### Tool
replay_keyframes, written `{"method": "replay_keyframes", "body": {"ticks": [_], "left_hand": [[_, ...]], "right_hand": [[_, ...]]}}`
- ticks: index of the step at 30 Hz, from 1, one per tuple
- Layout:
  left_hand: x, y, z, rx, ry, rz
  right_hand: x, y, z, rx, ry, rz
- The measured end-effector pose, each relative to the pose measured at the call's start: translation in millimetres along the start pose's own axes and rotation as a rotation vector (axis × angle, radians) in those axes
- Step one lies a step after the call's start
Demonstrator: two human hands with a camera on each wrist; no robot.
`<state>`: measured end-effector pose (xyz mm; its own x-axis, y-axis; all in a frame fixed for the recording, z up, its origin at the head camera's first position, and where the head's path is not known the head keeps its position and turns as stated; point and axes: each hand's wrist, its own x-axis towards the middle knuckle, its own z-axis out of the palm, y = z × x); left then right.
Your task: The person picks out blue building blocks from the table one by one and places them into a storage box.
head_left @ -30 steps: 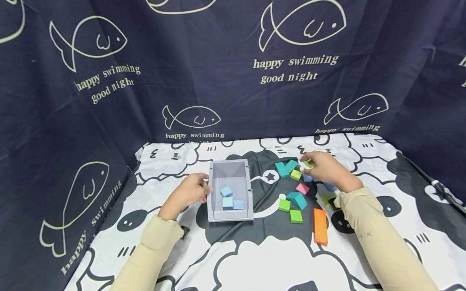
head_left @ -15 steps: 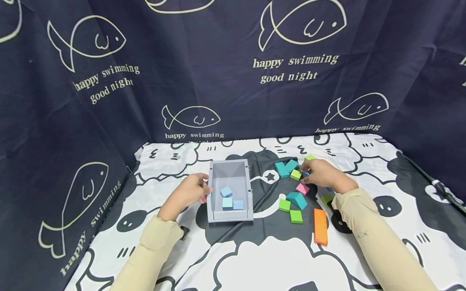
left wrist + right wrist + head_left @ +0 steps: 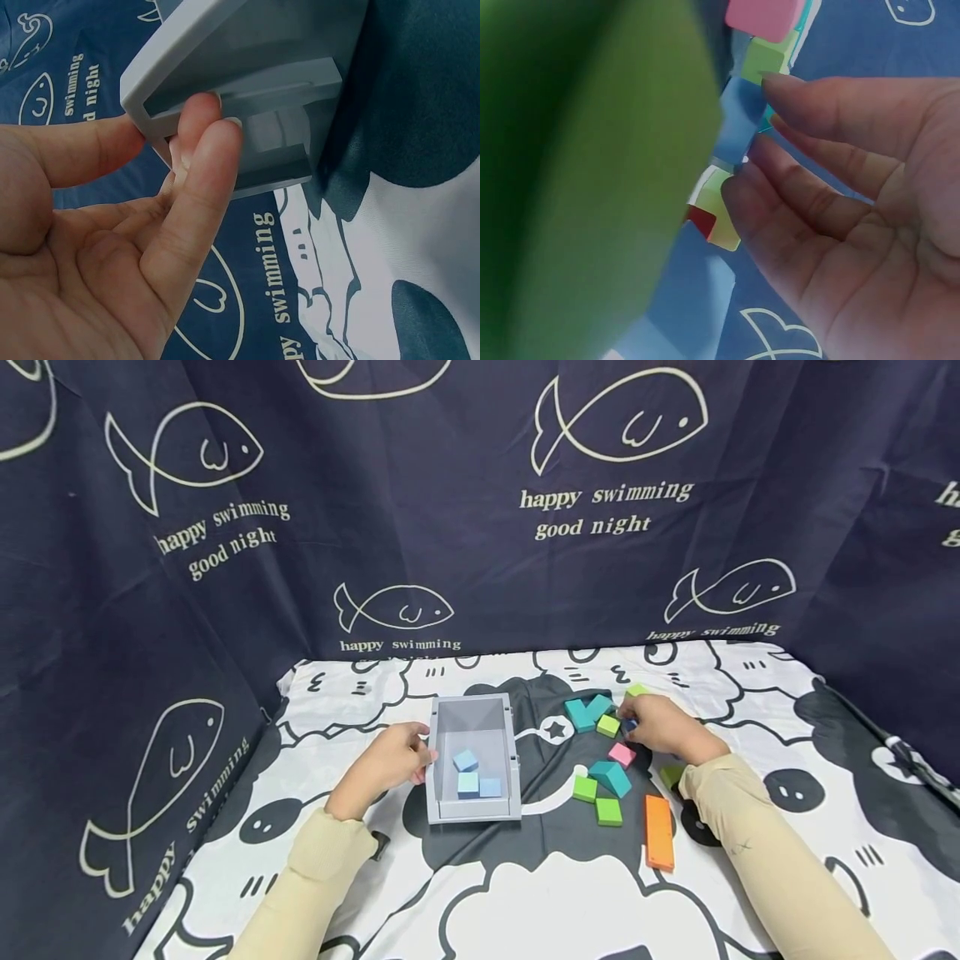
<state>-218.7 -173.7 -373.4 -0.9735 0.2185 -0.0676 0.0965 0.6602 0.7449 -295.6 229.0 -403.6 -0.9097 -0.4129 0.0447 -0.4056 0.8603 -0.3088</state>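
My left hand [image 3: 392,755] holds the left rim of a grey box [image 3: 441,807], thumb at the edge and fingers along the outer wall. In the left wrist view that thumb meets the corner of the grey box [image 3: 247,97]. Three light-blue blocks, one being this cube [image 3: 468,785], lie inside. To the right, my right hand [image 3: 663,727] has its thumb and fingers round a blue block [image 3: 742,112] among the loose blocks. A lime block [image 3: 636,691] lies just behind that hand, and another lime block [image 3: 607,725] to its left.
Teal blocks [image 3: 579,716], a pink block [image 3: 622,754], a teal notched block [image 3: 611,778] and green blocks [image 3: 609,812] lie between box and right arm. An orange plank [image 3: 659,832] is nearer the front. A dark printed curtain [image 3: 480,527] hangs behind the patterned cloth [image 3: 540,902].
My right hand has let go of the lime block, leaving it at the back, and has come forward to the blue block. The left hand stays at the box.
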Motion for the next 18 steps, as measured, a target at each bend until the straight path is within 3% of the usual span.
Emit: {"method": "replay_keyframes", "body": {"ticks": [18], "left_hand": [[0.1,0.1,0.9,-0.02,0.001,0.0]], "right_hand": [[3.0,4.2,4.5,0.016,-0.009,0.047]]}}
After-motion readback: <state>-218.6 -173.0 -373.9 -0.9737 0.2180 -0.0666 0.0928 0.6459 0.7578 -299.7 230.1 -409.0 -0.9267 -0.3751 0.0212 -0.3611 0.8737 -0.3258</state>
